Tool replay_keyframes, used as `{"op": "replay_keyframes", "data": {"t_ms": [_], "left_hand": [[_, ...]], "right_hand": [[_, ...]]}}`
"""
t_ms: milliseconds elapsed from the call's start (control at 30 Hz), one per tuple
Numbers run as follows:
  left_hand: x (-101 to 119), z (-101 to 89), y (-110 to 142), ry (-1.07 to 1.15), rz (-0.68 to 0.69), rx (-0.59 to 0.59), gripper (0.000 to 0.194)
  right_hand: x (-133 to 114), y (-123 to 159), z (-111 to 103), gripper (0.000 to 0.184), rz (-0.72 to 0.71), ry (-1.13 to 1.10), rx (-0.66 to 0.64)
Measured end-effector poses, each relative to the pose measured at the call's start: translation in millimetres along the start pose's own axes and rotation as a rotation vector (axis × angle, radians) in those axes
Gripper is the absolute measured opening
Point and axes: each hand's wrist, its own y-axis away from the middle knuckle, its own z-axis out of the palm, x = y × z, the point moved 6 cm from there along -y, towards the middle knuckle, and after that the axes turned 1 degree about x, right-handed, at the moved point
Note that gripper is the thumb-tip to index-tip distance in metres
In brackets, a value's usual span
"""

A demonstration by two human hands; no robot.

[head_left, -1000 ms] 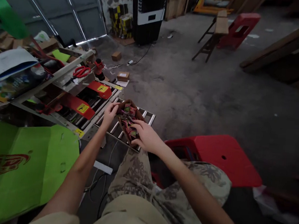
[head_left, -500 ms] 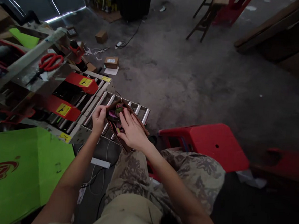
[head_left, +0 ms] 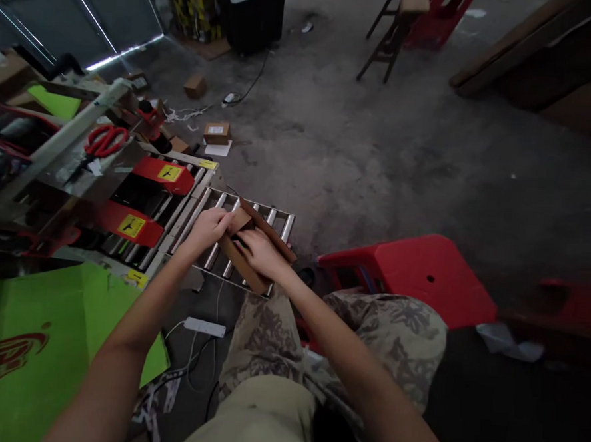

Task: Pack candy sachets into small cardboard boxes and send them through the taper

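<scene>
A small brown cardboard box [head_left: 246, 269] stands with its top open on the roller conveyor [head_left: 287, 230], just in front of my knees. My left hand [head_left: 209, 230] is closed on the flap [head_left: 240, 220] at the box's far-left end, which is folded inward. Into the box's opening reaches my right hand [head_left: 263, 252], its fingers stretched out and pressing down on the contents. Its fingertips are partly hidden by the flap, and most of the contents cannot be seen. The long side flaps stand up on either side of the right hand.
Left of the conveyor is a machine with red guides [head_left: 134, 224], with red-handled scissors [head_left: 106, 141] on top. A green printed sheet [head_left: 42, 345] lies at lower left, near a power strip [head_left: 205, 327]. A red stool [head_left: 422, 275] stands at right. Small boxes [head_left: 217, 133] sit on the floor.
My left hand has moved from the box's left edge to its far end and folded the end flap inward. The colourful contents, visible before, are now mostly covered. My right hand stays in the opening.
</scene>
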Motion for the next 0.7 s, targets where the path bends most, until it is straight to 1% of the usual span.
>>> {"op": "replay_keyframes", "data": {"t_ms": [67,100,167,233,300,333,367,400,433,500,533,600,633,667,700], "left_hand": [[-0.2,10.4,-5.0,-0.187,-0.095,-0.014,0.049],[0.5,14.5,-5.1,-0.277,-0.142,-0.002,0.046],[4.4,19.1,-1.8,-0.415,-0.211,0.071,0.037],[9.7,20.7,3.0,-0.48,-0.239,0.179,0.033],[11.0,22.9,5.6,-0.453,-0.247,0.253,0.034],[9.5,24.1,5.5,-0.413,-0.248,0.274,0.035],[6.3,24.8,4.8,-0.361,-0.255,0.292,0.035],[1.8,24.3,4.0,-0.3,-0.269,0.314,0.036],[-2.9,22.3,3.7,-0.234,-0.281,0.347,0.038],[-8.8,14.7,6.6,-0.088,-0.273,0.455,0.047],[-8.4,10.3,11.0,-0.02,-0.248,0.526,0.051],[2.3,6.1,26.6,0.064,-0.161,0.647,0.053],[13.0,9.6,36.1,0.077,-0.098,0.648,0.052],[27.0,17.9,45.7,0.077,-0.022,0.59,0.052],[43.3,30.6,55.7,0.063,0.06,0.482,0.053]], "right_hand": [[-3.2,2.9,-15.0,0.033,-0.045,-0.198,0.143],[-6.9,6.2,-24.0,0.035,-0.059,-0.273,0.226],[-19.2,15.5,-43.5,0.036,-0.085,-0.346,0.365],[-33.1,25.9,-64.6,0.033,-0.082,-0.287,0.475],[-40.7,35.4,-81.7,0.033,-0.004,-0.12,0.54],[-40.9,39.5,-85.7,0.036,0.058,-0.036,0.539],[-39.6,43.2,-84.9,0.042,0.114,0.024,0.503],[-37.8,46.6,-78.6,0.05,0.15,0.056,0.429],[-36.6,50.4,-67.8,0.057,0.16,0.074,0.334],[-37.0,60.1,-40.6,0.065,0.123,0.128,0.168],[-37.2,65.1,-28.2,0.066,0.104,0.176,0.12],[-35.0,71.8,-12.4,0.065,0.098,0.264,0.088],[-32.6,73.2,-9.3,0.064,0.101,0.272,0.086],[-29.6,73.5,-8.9,0.064,0.097,0.246,0.079],[-25.9,73.5,-11.0,0.064,0.088,0.187,0.072]]}}
